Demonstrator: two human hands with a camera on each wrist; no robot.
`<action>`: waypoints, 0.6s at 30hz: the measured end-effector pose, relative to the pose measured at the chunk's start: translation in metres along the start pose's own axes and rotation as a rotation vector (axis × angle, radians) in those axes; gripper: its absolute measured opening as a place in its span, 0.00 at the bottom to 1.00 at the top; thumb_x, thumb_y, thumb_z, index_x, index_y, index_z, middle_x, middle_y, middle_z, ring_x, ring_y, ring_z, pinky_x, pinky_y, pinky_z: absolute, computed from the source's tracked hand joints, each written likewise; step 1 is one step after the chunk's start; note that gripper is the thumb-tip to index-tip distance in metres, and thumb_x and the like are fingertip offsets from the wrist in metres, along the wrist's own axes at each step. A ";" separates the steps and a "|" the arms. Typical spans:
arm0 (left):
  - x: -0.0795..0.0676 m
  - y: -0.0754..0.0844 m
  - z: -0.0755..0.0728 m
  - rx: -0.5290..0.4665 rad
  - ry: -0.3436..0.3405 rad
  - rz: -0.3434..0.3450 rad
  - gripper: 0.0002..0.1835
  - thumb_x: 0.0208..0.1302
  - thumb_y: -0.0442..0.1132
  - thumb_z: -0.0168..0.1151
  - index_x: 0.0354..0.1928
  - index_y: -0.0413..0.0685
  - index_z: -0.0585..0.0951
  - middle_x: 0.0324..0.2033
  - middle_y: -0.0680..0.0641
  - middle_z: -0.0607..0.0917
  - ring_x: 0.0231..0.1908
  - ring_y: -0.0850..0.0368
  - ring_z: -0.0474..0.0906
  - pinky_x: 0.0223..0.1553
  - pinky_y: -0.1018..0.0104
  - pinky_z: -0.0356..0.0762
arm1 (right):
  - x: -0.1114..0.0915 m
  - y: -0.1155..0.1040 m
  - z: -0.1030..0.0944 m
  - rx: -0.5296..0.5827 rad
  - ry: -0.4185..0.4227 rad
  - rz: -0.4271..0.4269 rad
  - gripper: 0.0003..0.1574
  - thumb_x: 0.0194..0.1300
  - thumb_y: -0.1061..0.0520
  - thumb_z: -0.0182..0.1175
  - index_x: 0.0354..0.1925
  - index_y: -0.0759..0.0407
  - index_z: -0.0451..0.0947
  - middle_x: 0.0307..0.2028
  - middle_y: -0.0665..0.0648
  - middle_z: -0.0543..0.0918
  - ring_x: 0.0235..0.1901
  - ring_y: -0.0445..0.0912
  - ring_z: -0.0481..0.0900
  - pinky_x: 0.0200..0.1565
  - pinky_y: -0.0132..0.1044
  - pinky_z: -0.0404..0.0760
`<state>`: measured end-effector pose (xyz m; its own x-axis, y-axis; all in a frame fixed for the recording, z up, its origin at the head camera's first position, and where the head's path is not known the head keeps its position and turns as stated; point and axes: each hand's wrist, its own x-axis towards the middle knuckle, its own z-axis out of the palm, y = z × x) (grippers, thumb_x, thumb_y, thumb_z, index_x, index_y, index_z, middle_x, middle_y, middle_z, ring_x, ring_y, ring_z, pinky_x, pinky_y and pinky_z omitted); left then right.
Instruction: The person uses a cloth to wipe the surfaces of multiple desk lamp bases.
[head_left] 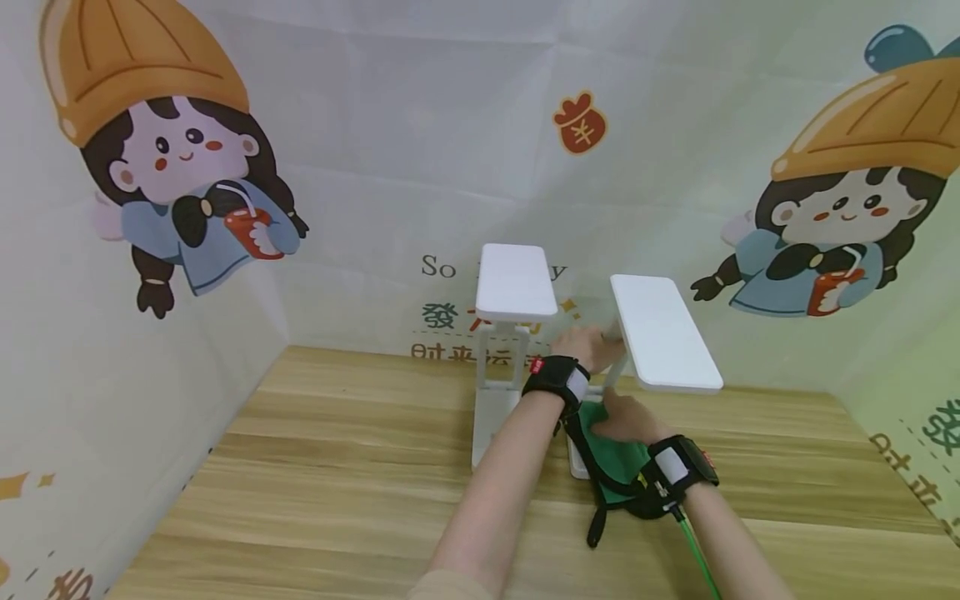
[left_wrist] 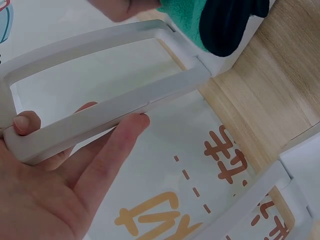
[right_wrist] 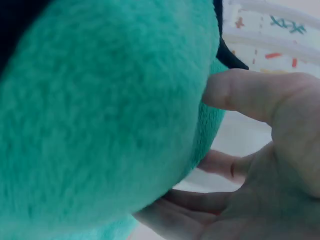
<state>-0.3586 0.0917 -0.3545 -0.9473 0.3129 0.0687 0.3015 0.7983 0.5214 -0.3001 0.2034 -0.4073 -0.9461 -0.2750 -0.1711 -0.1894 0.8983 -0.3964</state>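
Note:
A white stand with a tilted rectangular top plate point(head_left: 666, 333) rises at the right of the table. My left hand point(head_left: 581, 348) grips its upright; in the left wrist view the thumb and fingers lie around the white frame point(left_wrist: 112, 107). My right hand point(head_left: 630, 419) holds a soft, fuzzy green piece with black trim point(head_left: 617, 457) over the stand's base. In the right wrist view, thumb and fingers pinch the edge of this green piece point(right_wrist: 110, 115), which hides much of what lies behind it. Its exact kind cannot be told.
A second white stand point(head_left: 516, 282) stands just left of the first, partly behind my left forearm. Both are on a wood-grain table point(head_left: 337, 475). A printed backdrop point(head_left: 390, 125) rises behind and at the sides. A green cable point(head_left: 697, 550) runs from the right wristband.

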 end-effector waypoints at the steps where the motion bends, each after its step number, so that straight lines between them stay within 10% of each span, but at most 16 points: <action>1: 0.000 0.001 0.000 -0.003 -0.002 -0.004 0.30 0.65 0.64 0.47 0.12 0.52 0.66 0.11 0.53 0.69 0.15 0.59 0.64 0.18 0.68 0.60 | -0.001 0.001 -0.001 -0.021 -0.007 0.003 0.41 0.56 0.57 0.60 0.60 0.79 0.57 0.33 0.61 0.76 0.27 0.48 0.71 0.31 0.39 0.69; 10: 0.001 0.002 -0.001 -0.003 -0.021 -0.027 0.30 0.65 0.66 0.47 0.14 0.53 0.70 0.13 0.54 0.70 0.16 0.60 0.65 0.18 0.68 0.62 | -0.012 -0.011 -0.006 -0.106 -0.143 0.077 0.23 0.47 0.55 0.65 0.39 0.64 0.70 0.26 0.54 0.72 0.27 0.48 0.70 0.28 0.37 0.66; 18: 0.002 0.000 -0.001 -0.013 -0.022 -0.018 0.27 0.65 0.64 0.46 0.22 0.52 0.78 0.20 0.53 0.78 0.21 0.58 0.71 0.22 0.66 0.66 | 0.003 0.003 -0.001 -0.003 0.001 -0.011 0.42 0.55 0.57 0.60 0.60 0.80 0.57 0.37 0.65 0.76 0.29 0.50 0.70 0.32 0.39 0.68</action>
<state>-0.3610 0.0918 -0.3536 -0.9499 0.3101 0.0406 0.2830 0.7973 0.5331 -0.3035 0.2051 -0.4082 -0.9443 -0.2845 -0.1656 -0.2007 0.8963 -0.3954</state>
